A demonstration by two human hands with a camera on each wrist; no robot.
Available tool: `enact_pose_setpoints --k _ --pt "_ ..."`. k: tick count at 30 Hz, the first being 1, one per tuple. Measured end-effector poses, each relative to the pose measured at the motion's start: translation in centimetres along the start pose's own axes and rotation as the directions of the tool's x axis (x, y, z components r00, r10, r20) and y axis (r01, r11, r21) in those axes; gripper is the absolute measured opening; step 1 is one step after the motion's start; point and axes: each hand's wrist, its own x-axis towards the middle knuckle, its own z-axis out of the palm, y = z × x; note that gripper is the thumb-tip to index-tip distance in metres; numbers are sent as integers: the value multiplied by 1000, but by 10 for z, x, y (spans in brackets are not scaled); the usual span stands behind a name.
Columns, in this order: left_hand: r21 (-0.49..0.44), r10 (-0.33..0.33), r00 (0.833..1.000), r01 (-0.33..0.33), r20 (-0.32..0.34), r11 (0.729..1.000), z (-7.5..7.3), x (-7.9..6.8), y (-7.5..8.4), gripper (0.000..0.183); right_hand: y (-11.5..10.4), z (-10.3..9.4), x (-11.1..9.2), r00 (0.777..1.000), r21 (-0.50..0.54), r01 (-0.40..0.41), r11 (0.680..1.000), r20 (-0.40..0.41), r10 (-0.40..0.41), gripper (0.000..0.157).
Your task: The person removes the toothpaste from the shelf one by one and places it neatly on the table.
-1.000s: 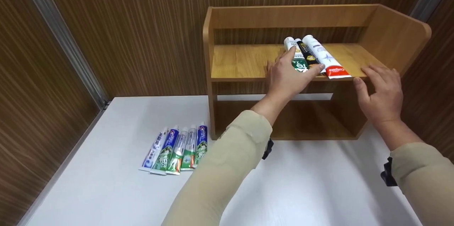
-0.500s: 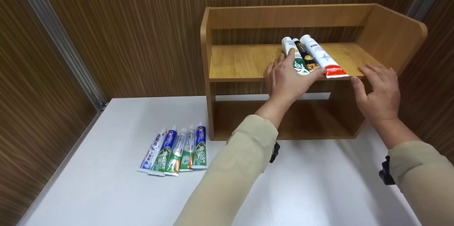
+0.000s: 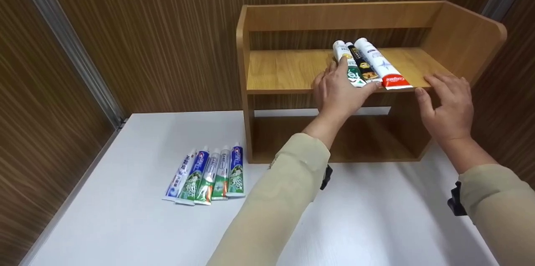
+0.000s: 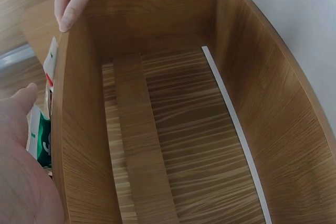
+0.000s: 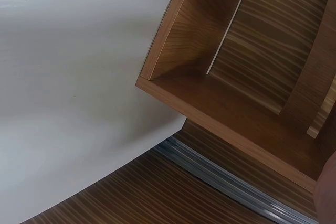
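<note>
On the upper board of a wooden shelf lie three toothpaste tubes side by side: a white and green one, a black one and a white one with a red Colgate end. My left hand is at the white and green tube, index finger along its left side and thumb at the flat end of the black tube. The left wrist view shows its palm beside the tube ends. My right hand rests on the board's front edge, right of the Colgate tube, fingers on top.
Several more toothpaste tubes lie fanned on the white table, left of the shelf. The lower compartment sits under the board. A tall side panel bounds the shelf at the right, near my right hand.
My left hand has shifted very slightly down, its thumb now at the black tube's end beside the Colgate tube. The right hand stays in place; the view shifts a little.
</note>
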Motion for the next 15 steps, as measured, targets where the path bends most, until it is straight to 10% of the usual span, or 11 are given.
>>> enact_pose_setpoints --k 15 --pt "13 3 999 -4 45 1000 -7 -2 -2 82 -1 1 -1 1000 -12 -3 1000 13 4 43"
